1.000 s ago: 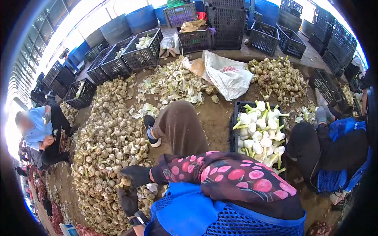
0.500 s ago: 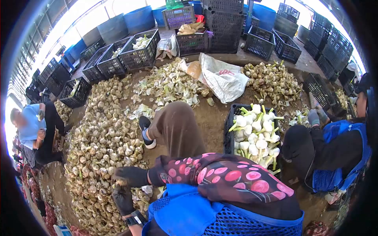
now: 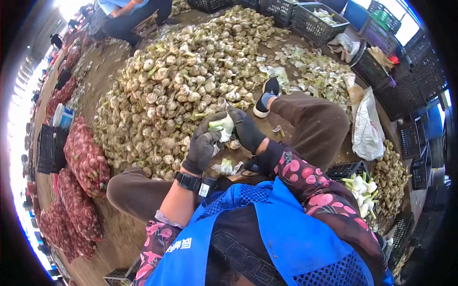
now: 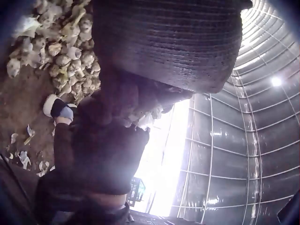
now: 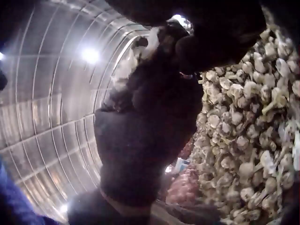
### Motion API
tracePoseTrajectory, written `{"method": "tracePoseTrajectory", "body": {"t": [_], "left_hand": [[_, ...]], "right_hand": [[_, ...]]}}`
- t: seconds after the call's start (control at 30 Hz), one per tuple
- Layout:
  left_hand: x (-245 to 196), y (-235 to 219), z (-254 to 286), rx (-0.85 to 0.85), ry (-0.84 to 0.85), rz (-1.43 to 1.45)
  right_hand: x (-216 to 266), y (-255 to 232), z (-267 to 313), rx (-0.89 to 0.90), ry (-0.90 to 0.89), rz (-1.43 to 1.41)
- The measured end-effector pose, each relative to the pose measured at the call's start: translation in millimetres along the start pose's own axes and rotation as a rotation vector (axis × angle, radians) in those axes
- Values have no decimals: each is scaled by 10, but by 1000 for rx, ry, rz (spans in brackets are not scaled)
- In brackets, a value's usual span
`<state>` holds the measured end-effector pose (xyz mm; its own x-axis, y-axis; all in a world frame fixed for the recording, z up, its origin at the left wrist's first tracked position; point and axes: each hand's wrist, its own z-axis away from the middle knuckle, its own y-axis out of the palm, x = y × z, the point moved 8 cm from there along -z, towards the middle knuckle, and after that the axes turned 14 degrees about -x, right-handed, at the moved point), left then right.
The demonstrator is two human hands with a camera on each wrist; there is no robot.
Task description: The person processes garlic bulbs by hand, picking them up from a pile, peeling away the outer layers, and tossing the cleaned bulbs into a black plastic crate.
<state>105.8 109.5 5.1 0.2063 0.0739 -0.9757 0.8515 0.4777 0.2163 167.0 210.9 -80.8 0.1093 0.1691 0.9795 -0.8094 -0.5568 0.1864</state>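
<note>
A garlic bulb [image 3: 224, 125] with a pale green stem is held between my two dark-gloved hands, above the near edge of a big heap of unpeeled garlic [image 3: 176, 90]. My left hand [image 3: 202, 147] grips it from the left, fingers curled about the stem side. From the right, my right hand [image 3: 247, 131] pinches its white side. White skin [image 4: 147, 120] shows between the gloves in the left wrist view; the gloves hide most of the bulb there. Loose white husks [image 3: 227, 167] lie just below the hands.
Red mesh sacks [image 3: 86, 157] stand at left. A crate of cleaned garlic [image 3: 362, 193] sits at right, behind my bent knee [image 3: 324, 119]. Beyond my shoe [image 3: 267, 97] are peel scraps [image 3: 319, 69] and a white sack [image 3: 367, 128]. Another person [image 3: 129, 19] sits across the heap.
The head view has swung left and down. Both hands were at the heap around a brownish bulb; now they are in front of my body with a whiter, stemmed bulb.
</note>
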Motion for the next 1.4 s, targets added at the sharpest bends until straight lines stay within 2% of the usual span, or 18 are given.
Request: {"method": "tracePoseTrajectory", "body": {"t": [0.07, 0.17, 0.2, 0.27, 0.3, 0.4, 0.53, 0.6, 0.7, 0.73, 0.87, 1.0, 1.1, 1.13, 1.2, 1.27, 1.33, 1.4], "left_hand": [[105, -48, 7, -3, -143, 60], [246, -105, -41, -25, -176, 109], [242, -111, -55, -26, -133, 66], [262, -137, -68, -61, -150, 109], [314, -167, -65, -79, -211, 193], [645, -416, -119, -210, -289, 372], [775, -655, -196, -239, -181, -106], [721, -708, -237, -343, 428, -944], [831, -780, -266, -291, 217, -988], [903, -804, -282, -250, 56, -964], [829, -817, -238, -301, 159, -1094], [1184, -987, -233, -198, -65, -1060], [1287, -1073, -117, -129, -235, -1353], [1465, -1098, -1, 79, -390, -1352], [1731, -938, 38, 271, -79, -1136], [1593, -881, -145, 55, 104, -787], [1028, -923, -205, -112, -39, -702], [745, -683, 3, 10, -498, 197]], "right_hand": [[-285, 106, 46, 43, 421, -409], [-391, 114, 110, -80, 546, -550], [-406, 101, 97, -81, 554, -543], [-4, 1, -47, -56, -164, 241], [156, 132, 76, 36, 60, 51], [-78, 198, 111, 52, 222, -236], [-14, 320, 242, 105, 494, -534], [27, 301, 355, 71, 611, -431], [-169, 283, 207, 212, 427, -385], [-73, 256, 160, 283, 155, -117], [3, 318, 364, 206, 209, -126], [203, 437, 434, 257, 24, 263], [292, 405, 418, 106, 115, -116], [499, 438, 394, 109, 76, -141], [609, 459, 282, 118, 38, -110], [396, 388, 163, 101, 200, -194], [209, 293, 82, 72, 200, -219], [157, 293, 64, 81, 133, -63]]}}
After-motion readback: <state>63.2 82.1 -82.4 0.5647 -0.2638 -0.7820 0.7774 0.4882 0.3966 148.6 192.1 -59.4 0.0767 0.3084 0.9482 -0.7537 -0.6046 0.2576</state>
